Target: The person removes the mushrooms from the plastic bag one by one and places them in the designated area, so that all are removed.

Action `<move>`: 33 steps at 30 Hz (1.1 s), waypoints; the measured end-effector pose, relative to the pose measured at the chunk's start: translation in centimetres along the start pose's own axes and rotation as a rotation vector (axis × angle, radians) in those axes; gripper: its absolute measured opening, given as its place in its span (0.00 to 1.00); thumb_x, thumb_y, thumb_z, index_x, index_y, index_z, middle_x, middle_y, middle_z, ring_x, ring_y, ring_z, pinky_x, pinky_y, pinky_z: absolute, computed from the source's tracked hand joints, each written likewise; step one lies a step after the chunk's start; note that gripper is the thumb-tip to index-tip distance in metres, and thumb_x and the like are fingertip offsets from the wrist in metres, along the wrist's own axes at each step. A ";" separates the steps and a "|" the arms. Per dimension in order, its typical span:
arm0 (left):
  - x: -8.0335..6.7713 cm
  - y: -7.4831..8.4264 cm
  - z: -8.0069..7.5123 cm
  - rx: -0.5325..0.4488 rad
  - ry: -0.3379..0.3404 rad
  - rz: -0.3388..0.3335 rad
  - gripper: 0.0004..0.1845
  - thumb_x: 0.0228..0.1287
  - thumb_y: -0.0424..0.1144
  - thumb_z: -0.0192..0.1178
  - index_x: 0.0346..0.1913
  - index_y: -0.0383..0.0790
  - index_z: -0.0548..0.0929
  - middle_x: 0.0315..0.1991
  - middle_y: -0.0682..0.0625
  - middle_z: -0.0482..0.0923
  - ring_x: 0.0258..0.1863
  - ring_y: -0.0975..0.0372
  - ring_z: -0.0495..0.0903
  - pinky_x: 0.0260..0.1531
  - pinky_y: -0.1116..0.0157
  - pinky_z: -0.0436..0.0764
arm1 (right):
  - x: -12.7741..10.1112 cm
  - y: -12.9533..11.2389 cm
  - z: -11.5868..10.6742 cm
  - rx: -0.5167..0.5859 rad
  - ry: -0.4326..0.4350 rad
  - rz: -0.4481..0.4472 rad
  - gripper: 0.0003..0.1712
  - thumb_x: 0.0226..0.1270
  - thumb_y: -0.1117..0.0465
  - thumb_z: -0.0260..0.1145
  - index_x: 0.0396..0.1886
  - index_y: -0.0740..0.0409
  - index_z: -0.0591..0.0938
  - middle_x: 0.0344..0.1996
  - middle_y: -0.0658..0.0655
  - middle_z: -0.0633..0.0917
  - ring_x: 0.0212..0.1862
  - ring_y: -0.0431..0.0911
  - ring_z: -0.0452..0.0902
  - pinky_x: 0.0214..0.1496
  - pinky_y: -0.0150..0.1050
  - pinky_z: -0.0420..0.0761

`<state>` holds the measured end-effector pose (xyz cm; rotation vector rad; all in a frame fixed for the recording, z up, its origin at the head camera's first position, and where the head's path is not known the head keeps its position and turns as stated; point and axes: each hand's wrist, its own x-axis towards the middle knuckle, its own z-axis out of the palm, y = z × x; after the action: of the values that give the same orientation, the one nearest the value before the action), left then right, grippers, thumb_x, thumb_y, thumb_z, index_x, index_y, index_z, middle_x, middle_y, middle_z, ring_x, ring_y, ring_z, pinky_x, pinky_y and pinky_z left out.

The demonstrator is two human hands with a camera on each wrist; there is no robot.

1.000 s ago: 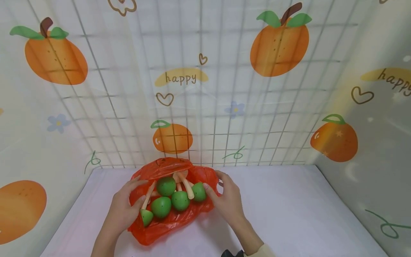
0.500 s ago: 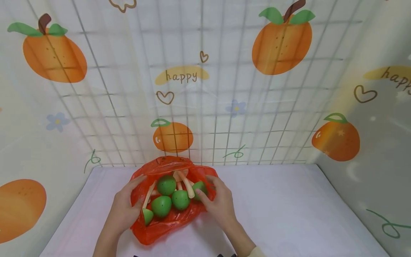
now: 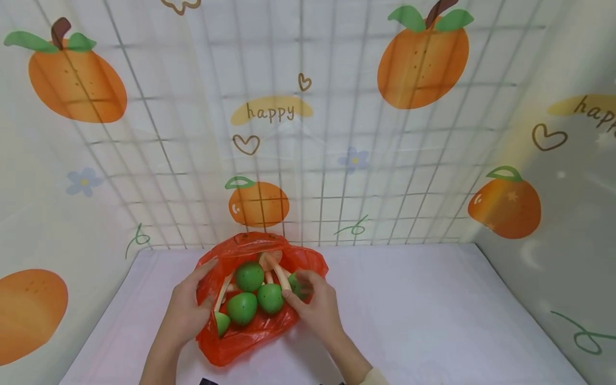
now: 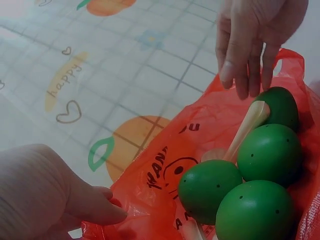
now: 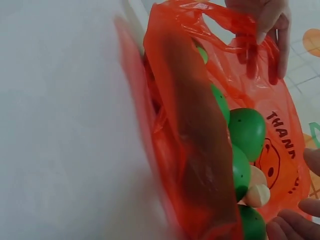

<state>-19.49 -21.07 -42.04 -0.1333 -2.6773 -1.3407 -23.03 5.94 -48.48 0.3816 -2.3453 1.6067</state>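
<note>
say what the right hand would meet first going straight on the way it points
Likely the pale stick just by the right hand, or else the green piece beside it; depth and contact are unclear.

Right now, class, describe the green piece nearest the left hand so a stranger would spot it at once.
On the white table, find the open red plastic bag. Inside it, look beside the left hand. In the head view, the green piece there sits leftmost and lowest of the green ones, partly hidden by the bag's side.
</note>
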 end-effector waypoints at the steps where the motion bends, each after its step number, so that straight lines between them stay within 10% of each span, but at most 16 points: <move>1: 0.0 0.0 0.0 -0.001 0.000 -0.005 0.39 0.64 0.17 0.56 0.79 0.39 0.68 0.76 0.42 0.69 0.78 0.42 0.62 0.72 0.41 0.67 | 0.0 0.1 0.1 -0.002 0.001 -0.001 0.27 0.63 0.62 0.79 0.58 0.69 0.82 0.52 0.66 0.87 0.49 0.59 0.87 0.51 0.55 0.88; 33: 0.1 -0.1 -0.3 -0.048 -0.026 -0.098 0.39 0.68 0.19 0.57 0.80 0.44 0.67 0.79 0.42 0.65 0.79 0.42 0.59 0.73 0.40 0.65 | -0.2 1.3 2.3 0.006 0.092 0.054 0.15 0.55 0.72 0.81 0.42 0.68 0.87 0.35 0.59 0.90 0.36 0.50 0.89 0.37 0.33 0.89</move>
<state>-19.54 -21.42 -41.95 -0.0247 -2.7065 -1.4408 -23.51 4.28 -50.46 0.2416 -2.3012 1.6201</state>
